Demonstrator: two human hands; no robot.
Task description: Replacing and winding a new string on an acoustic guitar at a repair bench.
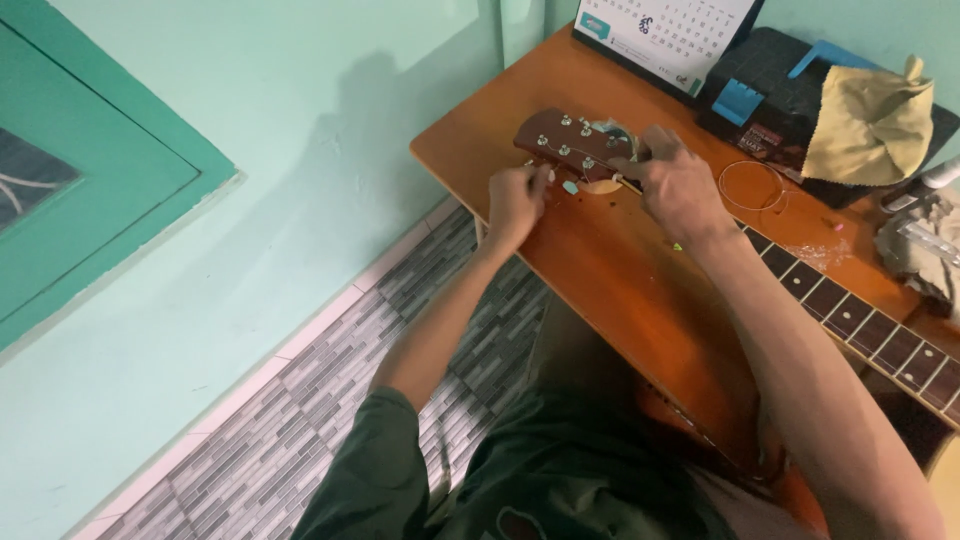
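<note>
Gripping reddish-brown guitar headstock (565, 140) with silver pegs, right hand (675, 185); left hand (515, 195) fingers pinching a peg

The guitar headstock (568, 143) lies on the tabletop (620, 270), between the left hand (516, 196) and the right hand (677, 183). The left fingers (537, 180) sit at its near edge, by the tuning pegs (563, 150); the right fingers (640, 165) rest on its top, where the neck (860, 325) runs off to the right. Beyond the right fingers stands a desk calendar (665, 35); right of it lies a case (790, 100) with a cloth (870, 125) on it. A coiled string (752, 186) lies just right of the right hand.
</note>
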